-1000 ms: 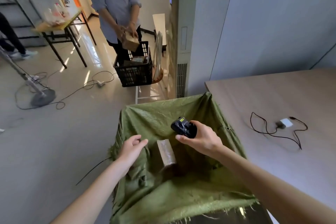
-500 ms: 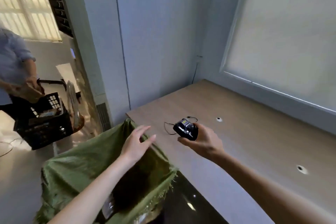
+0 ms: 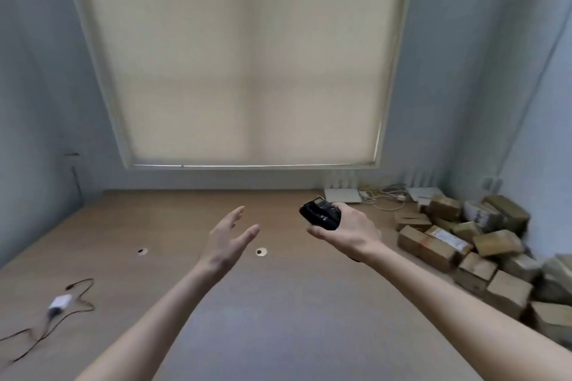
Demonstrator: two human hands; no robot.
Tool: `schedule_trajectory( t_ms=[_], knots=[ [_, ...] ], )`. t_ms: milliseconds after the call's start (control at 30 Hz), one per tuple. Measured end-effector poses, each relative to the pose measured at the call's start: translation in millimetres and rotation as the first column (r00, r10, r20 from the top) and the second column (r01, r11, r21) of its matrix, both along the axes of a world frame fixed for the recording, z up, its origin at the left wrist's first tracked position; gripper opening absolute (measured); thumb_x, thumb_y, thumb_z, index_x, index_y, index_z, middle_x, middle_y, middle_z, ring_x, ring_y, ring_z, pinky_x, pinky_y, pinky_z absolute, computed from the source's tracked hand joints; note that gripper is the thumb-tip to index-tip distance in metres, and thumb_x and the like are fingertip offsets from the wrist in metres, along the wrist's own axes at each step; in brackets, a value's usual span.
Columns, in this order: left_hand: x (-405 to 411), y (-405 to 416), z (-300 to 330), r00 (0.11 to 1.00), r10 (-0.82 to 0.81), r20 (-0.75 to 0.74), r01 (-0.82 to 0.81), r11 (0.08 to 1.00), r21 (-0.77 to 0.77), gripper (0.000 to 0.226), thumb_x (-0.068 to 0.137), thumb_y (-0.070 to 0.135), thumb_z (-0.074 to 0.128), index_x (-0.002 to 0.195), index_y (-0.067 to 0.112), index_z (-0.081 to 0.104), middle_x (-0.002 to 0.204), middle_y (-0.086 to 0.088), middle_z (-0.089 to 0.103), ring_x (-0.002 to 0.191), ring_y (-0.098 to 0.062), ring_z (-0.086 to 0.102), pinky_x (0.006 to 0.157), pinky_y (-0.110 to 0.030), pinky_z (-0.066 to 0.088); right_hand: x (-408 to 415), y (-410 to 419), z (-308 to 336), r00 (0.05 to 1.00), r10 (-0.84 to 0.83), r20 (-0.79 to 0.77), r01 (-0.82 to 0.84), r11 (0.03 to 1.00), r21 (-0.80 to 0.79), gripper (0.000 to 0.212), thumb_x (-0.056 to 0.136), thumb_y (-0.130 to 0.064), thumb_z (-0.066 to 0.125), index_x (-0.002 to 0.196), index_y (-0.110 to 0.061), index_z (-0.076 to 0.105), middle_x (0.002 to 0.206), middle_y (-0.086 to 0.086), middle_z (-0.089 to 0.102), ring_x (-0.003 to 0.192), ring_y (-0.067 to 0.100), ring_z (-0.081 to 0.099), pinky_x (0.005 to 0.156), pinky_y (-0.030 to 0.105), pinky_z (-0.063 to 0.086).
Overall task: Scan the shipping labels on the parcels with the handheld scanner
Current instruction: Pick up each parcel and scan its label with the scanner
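Item one: my right hand (image 3: 346,230), held above the middle of the wooden surface (image 3: 278,303), fingers wrapped round the black handheld scanner (image 3: 320,215), whose head pointed toward the far left. Item two: my left hand (image 3: 229,238), empty, fingers spread and palm turned toward the right, raised over the surface just left of the scanner and apart from it. Item three: the parcels (image 3: 470,244), a heap of brown cardboard boxes piled along the right side of the surface, running from the far right corner toward the near right edge; several carried white labels, the print too blurred for me to read. The parcels lay well apart from both hands. Item four: a white flat device (image 3: 342,195) at the far edge of the surface, below the window, with a tangle of pale cables (image 3: 385,196) just to its right. Item five: a small white adapter (image 3: 60,303) with a dark cord (image 3: 37,334) looping from it, lying on the near left part of the surface. Item six: two round cable holes (image 3: 261,252) in the surface, one near the left hand, the other further left. Item seven: a cream roller blind (image 3: 244,56), drawn fully down over the window on the far wall.
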State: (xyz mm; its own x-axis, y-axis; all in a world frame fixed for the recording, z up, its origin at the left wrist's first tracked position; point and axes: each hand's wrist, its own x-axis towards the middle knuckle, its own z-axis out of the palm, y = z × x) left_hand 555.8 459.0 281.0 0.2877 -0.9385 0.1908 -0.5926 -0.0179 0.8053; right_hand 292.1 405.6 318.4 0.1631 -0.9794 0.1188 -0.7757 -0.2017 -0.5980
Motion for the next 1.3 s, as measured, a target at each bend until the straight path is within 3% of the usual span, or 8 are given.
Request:
schedule_trajectory(
  t_ms=[133, 300, 500, 733, 867, 967, 1067, 1300],
  knots=[
    [-148.7, -86.2, -6.0, 0.976, -0.212, 0.060, 0.210, 0.977, 0.030, 0.062, 0.092, 0.042, 0.068, 0.147, 0.023, 0.049, 0.151, -0.001, 0.050, 0.139, -0.018, 0.045, 0.115, -0.035, 0.034, -146.2, -35.5, -2.3, 0.989, -0.150, -0.004, 0.150, 0.989, 0.010, 0.072, 0.070, -0.077, 0.075, 0.126, -0.035, 0.063, 0.121, -0.006, 0.072, 0.115, 0.023, 0.066, 0.092, 0.037, 0.054],
    [-302.8, -154.1, -18.5, 0.916, -0.393, 0.084, 0.390, 0.919, 0.058, 0.067, 0.091, 0.052, 0.066, 0.149, 0.023, 0.048, 0.153, -0.001, 0.048, 0.141, -0.017, 0.042, 0.114, -0.033, 0.033, -297.2, -64.4, -12.3, 0.947, -0.322, -0.017, 0.322, 0.947, 0.014, 0.062, 0.074, -0.072, 0.078, 0.116, -0.028, 0.067, 0.116, -0.001, 0.073, 0.110, 0.023, 0.066, 0.086, 0.033, 0.053],
    [-420.9, -214.2, -38.2, 0.854, -0.517, 0.065, 0.510, 0.854, 0.101, 0.068, 0.091, 0.052, 0.065, 0.149, 0.022, 0.047, 0.151, -0.003, 0.050, 0.138, -0.019, 0.046, 0.114, -0.036, 0.038, -415.9, -90.2, -36.7, 0.882, -0.471, 0.007, 0.470, 0.881, 0.049, 0.057, 0.076, -0.067, 0.080, 0.116, -0.027, 0.069, 0.115, -0.002, 0.073, 0.105, 0.021, 0.066, 0.081, 0.032, 0.051],
    [-515.9, -294.2, -87.5, 0.782, -0.622, -0.016, 0.613, 0.766, 0.192, 0.065, 0.094, 0.050, 0.062, 0.151, 0.024, 0.043, 0.145, -0.003, 0.055, 0.123, -0.018, 0.055, 0.106, -0.039, 0.046, -501.8, -141.2, -93.9, 0.792, -0.610, -0.026, 0.607, 0.781, 0.150, 0.058, 0.076, -0.072, 0.077, 0.113, -0.029, 0.066, 0.111, -0.005, 0.070, 0.101, 0.019, 0.063, 0.076, 0.032, 0.047],
    [-560.3, -348.7, -129.1, 0.745, -0.665, -0.051, 0.655, 0.714, 0.249, 0.065, 0.095, 0.047, 0.061, 0.152, 0.021, 0.042, 0.144, -0.002, 0.055, 0.129, -0.020, 0.054, 0.108, -0.045, 0.046, -536.2, -183.8, -136.6, 0.747, -0.663, -0.036, 0.651, 0.721, 0.235, 0.051, 0.077, -0.072, 0.075, 0.106, -0.031, 0.066, 0.108, -0.006, 0.071, 0.099, 0.017, 0.063, 0.079, 0.032, 0.049],
    [-591.4, -384.5, -168.7, 0.711, -0.700, -0.062, 0.685, 0.671, 0.284, 0.055, 0.095, 0.045, 0.061, 0.144, 0.023, 0.050, 0.133, 0.003, 0.060, 0.127, -0.018, 0.056, 0.102, -0.037, 0.048, -557.8, -214.3, -176.3, 0.720, -0.694, -0.032, 0.665, 0.675, 0.319, 0.051, 0.077, -0.072, 0.075, 0.106, -0.031, 0.068, 0.106, -0.008, 0.072, 0.101, 0.017, 0.065, 0.081, 0.033, 0.053],
    [-619.3, -409.8, -214.2, 0.683, -0.728, -0.056, 0.697, 0.627, 0.349, 0.062, 0.095, 0.047, 0.061, 0.150, 0.023, 0.045, 0.144, 0.001, 0.055, 0.128, -0.015, 0.054, 0.106, -0.040, 0.048, -574.8, -238.8, -222.4, 0.676, -0.737, -0.007, 0.674, 0.615, 0.410, 0.051, 0.077, -0.071, 0.076, 0.103, -0.029, 0.068, 0.105, -0.006, 0.072, 0.097, 0.015, 0.065, 0.073, 0.029, 0.048],
    [-677.7, -436.3, -310.4, 0.677, -0.721, -0.151, 0.685, 0.541, 0.488, 0.059, 0.097, 0.039, 0.062, 0.149, 0.016, 0.046, 0.137, -0.009, 0.059, 0.122, -0.017, 0.056, 0.101, -0.029, 0.045, -603.1, -273.6, -322.6, 0.609, -0.793, 0.004, 0.652, 0.503, 0.568, 0.049, 0.073, -0.075, 0.076, 0.093, -0.030, 0.068, 0.099, -0.005, 0.072, 0.099, 0.021, 0.068, 0.091, 0.040, 0.056]
  ],
)
